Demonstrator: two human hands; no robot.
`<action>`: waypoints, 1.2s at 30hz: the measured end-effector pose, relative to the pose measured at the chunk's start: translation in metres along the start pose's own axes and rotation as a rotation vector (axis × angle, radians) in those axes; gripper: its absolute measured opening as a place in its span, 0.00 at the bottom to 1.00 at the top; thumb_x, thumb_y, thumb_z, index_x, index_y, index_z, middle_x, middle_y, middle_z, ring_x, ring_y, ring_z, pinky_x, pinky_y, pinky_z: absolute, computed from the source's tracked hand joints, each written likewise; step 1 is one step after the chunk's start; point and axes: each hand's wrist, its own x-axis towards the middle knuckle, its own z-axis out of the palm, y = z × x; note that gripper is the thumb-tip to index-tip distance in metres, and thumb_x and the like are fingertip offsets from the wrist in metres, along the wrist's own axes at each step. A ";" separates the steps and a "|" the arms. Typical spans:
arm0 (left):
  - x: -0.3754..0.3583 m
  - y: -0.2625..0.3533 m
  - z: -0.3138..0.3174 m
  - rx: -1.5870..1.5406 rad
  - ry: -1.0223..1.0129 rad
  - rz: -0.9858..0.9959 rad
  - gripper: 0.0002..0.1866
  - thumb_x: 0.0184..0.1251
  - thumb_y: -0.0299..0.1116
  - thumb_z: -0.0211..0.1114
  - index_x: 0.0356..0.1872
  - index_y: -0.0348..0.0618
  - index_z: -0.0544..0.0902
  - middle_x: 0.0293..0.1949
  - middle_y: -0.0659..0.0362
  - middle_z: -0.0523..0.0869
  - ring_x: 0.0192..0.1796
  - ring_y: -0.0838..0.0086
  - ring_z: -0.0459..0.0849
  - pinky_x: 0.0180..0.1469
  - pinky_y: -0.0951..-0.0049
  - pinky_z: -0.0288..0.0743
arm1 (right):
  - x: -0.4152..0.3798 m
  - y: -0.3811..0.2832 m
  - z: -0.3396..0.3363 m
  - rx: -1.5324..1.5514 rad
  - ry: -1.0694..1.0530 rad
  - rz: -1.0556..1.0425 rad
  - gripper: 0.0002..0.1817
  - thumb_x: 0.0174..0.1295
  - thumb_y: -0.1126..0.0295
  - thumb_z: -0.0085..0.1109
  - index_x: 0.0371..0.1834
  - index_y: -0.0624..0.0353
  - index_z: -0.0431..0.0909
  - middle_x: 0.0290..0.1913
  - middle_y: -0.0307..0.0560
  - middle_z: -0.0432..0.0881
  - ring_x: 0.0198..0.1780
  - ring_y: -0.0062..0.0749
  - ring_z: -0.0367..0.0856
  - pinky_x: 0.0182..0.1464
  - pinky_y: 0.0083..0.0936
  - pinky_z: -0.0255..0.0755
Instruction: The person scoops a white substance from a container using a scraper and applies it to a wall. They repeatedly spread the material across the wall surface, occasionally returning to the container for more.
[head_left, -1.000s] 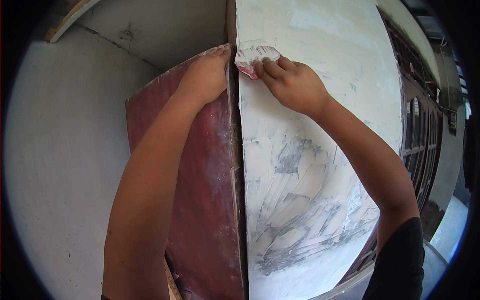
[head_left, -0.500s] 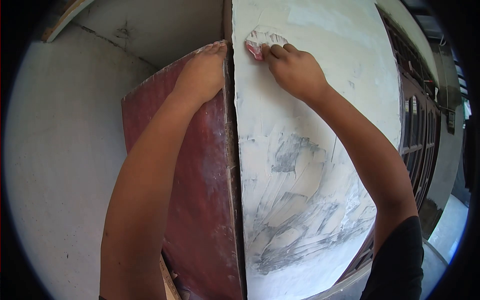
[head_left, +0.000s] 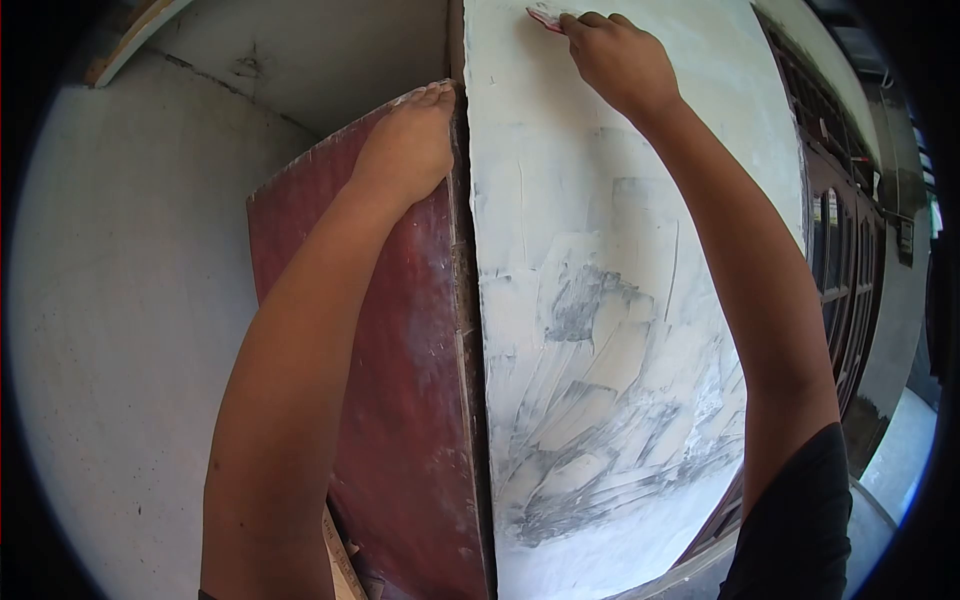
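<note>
My left hand (head_left: pixel 405 145) is closed over the top corner of a dark red wooden panel (head_left: pixel 400 370), its fingers curled onto the upper edge. A putty scraper (head_left: pixel 545 17), red and smeared with white, is pinched in my right hand (head_left: pixel 622 62) against the upper part of a white wall (head_left: pixel 560 180). Thin white filler with streaky strokes coats this wall. Grey patches show through around its middle and lower part. The scraper is seen nearly edge-on, and my fingers cover part of it.
Left of the panel stands a plain grey wall (head_left: pixel 130 300). A dark gap runs between the panel and the white wall. Brown window frames (head_left: pixel 835 240) lie beyond the white wall's right edge. A wooden strip (head_left: pixel 343 560) leans at the panel's foot.
My right hand has moved up and slightly right along the white wall with the putty scraper, which has turned from face-on to nearly edge-on. My left hand keeps its hold on the panel.
</note>
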 end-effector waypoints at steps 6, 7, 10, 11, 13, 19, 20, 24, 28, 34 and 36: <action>0.001 -0.003 -0.001 0.017 -0.021 0.022 0.32 0.56 0.17 0.51 0.67 0.31 0.70 0.67 0.43 0.72 0.71 0.57 0.69 0.75 0.65 0.60 | -0.050 -0.049 -0.011 0.135 0.069 -0.303 0.16 0.55 0.72 0.56 0.47 0.65 0.82 0.36 0.43 0.82 0.39 0.33 0.83 0.32 0.26 0.81; 0.001 -0.003 -0.001 0.018 -0.020 0.024 0.32 0.56 0.17 0.51 0.67 0.31 0.70 0.67 0.43 0.72 0.71 0.57 0.69 0.75 0.65 0.60 | -0.062 -0.054 -0.021 0.166 0.070 -0.326 0.17 0.55 0.72 0.56 0.48 0.65 0.82 0.35 0.42 0.81 0.38 0.31 0.82 0.31 0.25 0.81; 0.002 -0.003 0.000 0.011 -0.023 0.018 0.32 0.56 0.17 0.51 0.67 0.31 0.70 0.68 0.43 0.71 0.72 0.57 0.69 0.75 0.64 0.60 | -0.092 -0.057 -0.049 0.200 0.092 -0.378 0.21 0.53 0.71 0.58 0.52 0.64 0.81 0.36 0.39 0.80 0.35 0.28 0.78 0.32 0.22 0.79; 0.003 -0.003 0.000 0.004 -0.048 0.000 0.33 0.56 0.17 0.51 0.68 0.31 0.68 0.69 0.43 0.70 0.73 0.57 0.67 0.76 0.65 0.58 | -0.101 -0.059 -0.059 0.220 0.079 -0.368 0.21 0.53 0.71 0.58 0.52 0.63 0.81 0.38 0.39 0.80 0.35 0.28 0.77 0.32 0.21 0.78; 0.000 -0.005 0.000 -0.014 -0.085 -0.023 0.33 0.56 0.17 0.51 0.69 0.31 0.67 0.71 0.44 0.68 0.74 0.58 0.65 0.76 0.65 0.57 | -0.117 -0.063 -0.086 0.280 0.039 -0.272 0.20 0.54 0.72 0.59 0.51 0.63 0.82 0.38 0.39 0.81 0.35 0.28 0.78 0.32 0.21 0.78; -0.085 0.039 -0.019 -0.227 -0.096 -0.190 0.38 0.56 0.15 0.47 0.74 0.40 0.62 0.76 0.49 0.61 0.79 0.62 0.54 0.79 0.66 0.48 | -0.181 -0.102 -0.165 0.972 -0.209 0.617 0.12 0.61 0.72 0.64 0.46 0.65 0.85 0.30 0.42 0.84 0.28 0.28 0.80 0.30 0.22 0.72; -0.113 0.055 -0.031 -0.317 -0.094 -0.281 0.37 0.57 0.16 0.47 0.74 0.40 0.62 0.75 0.50 0.62 0.78 0.60 0.56 0.79 0.62 0.49 | -0.194 -0.111 -0.178 1.272 -0.280 0.960 0.11 0.63 0.73 0.63 0.45 0.67 0.85 0.29 0.43 0.83 0.27 0.25 0.78 0.29 0.21 0.71; -0.246 0.118 -0.082 -0.624 -0.174 -0.630 0.36 0.56 0.14 0.46 0.72 0.40 0.67 0.73 0.49 0.66 0.77 0.59 0.59 0.78 0.62 0.52 | -0.240 -0.142 -0.225 1.737 -0.434 1.592 0.12 0.66 0.70 0.62 0.44 0.69 0.84 0.28 0.42 0.83 0.25 0.20 0.77 0.28 0.19 0.72; -0.352 0.172 -0.117 -0.913 -0.221 -1.048 0.34 0.55 0.13 0.44 0.68 0.37 0.72 0.70 0.46 0.71 0.75 0.62 0.64 0.75 0.67 0.57 | -0.275 -0.175 -0.264 1.878 -0.473 1.826 0.10 0.65 0.73 0.60 0.44 0.69 0.83 0.32 0.44 0.84 0.26 0.22 0.80 0.26 0.21 0.75; -0.466 0.217 -0.155 -1.082 -0.439 -1.366 0.31 0.56 0.14 0.47 0.66 0.34 0.74 0.67 0.46 0.75 0.70 0.62 0.72 0.73 0.64 0.62 | -0.313 -0.215 -0.322 1.940 -0.589 2.104 0.11 0.65 0.74 0.57 0.47 0.66 0.81 0.34 0.42 0.84 0.28 0.23 0.80 0.26 0.22 0.72; -0.483 0.228 -0.175 -1.071 -0.511 -1.454 0.31 0.58 0.15 0.48 0.66 0.34 0.74 0.67 0.46 0.75 0.70 0.62 0.73 0.73 0.62 0.62 | -0.326 -0.225 -0.341 1.930 -0.669 2.205 0.11 0.65 0.73 0.57 0.47 0.66 0.81 0.34 0.42 0.84 0.28 0.23 0.80 0.28 0.22 0.72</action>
